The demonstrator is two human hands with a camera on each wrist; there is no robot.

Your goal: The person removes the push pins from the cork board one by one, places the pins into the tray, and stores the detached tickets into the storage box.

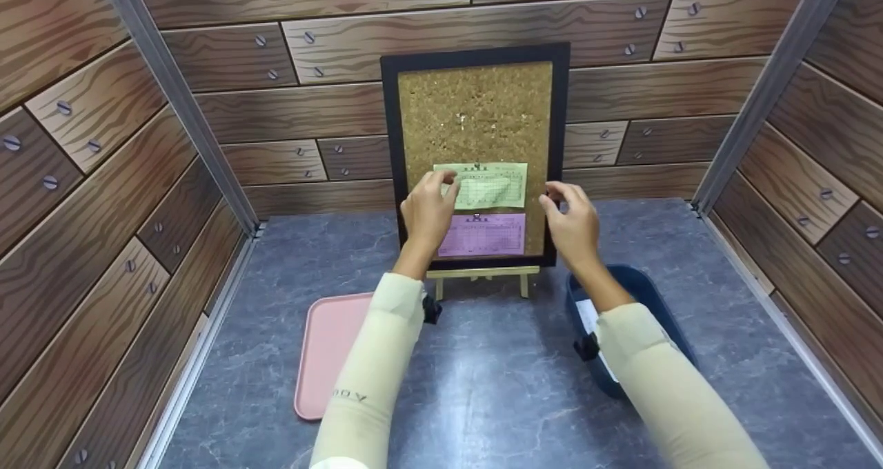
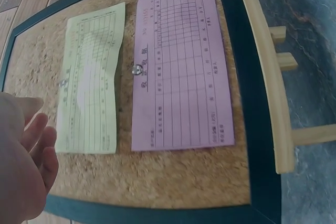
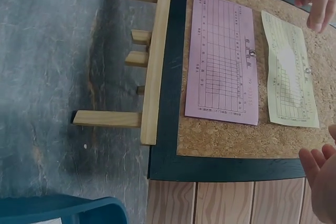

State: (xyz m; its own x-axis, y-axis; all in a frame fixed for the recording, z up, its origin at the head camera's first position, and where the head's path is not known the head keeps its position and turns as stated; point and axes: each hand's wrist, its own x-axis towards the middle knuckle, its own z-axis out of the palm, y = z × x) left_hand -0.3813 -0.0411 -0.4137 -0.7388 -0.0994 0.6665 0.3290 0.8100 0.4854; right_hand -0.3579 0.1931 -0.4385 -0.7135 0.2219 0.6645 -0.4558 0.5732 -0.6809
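Observation:
A cork board (image 1: 476,103) in a dark frame leans upright on a small wooden easel (image 1: 483,272). Two printed slips hang on it, each with a shiny pin at its top edge: a green slip (image 1: 507,186) above and a purple slip (image 1: 481,236) below. My left hand (image 1: 429,210) is in front of the green slip's left end, fingers loosely bent and holding nothing. Beside the board's right frame edge is my right hand (image 1: 574,224), its fingers relaxed with nothing between them. In the right wrist view the fingers (image 3: 310,166) appear apart from the green slip.
On the left of the grey marbled table (image 1: 476,386) lies a pink tray (image 1: 331,358), partly behind the left sleeve. A dark blue bin (image 1: 638,283) with white paper (image 1: 588,315) inside stands at right, under the right forearm. Wood-patterned walls enclose three sides.

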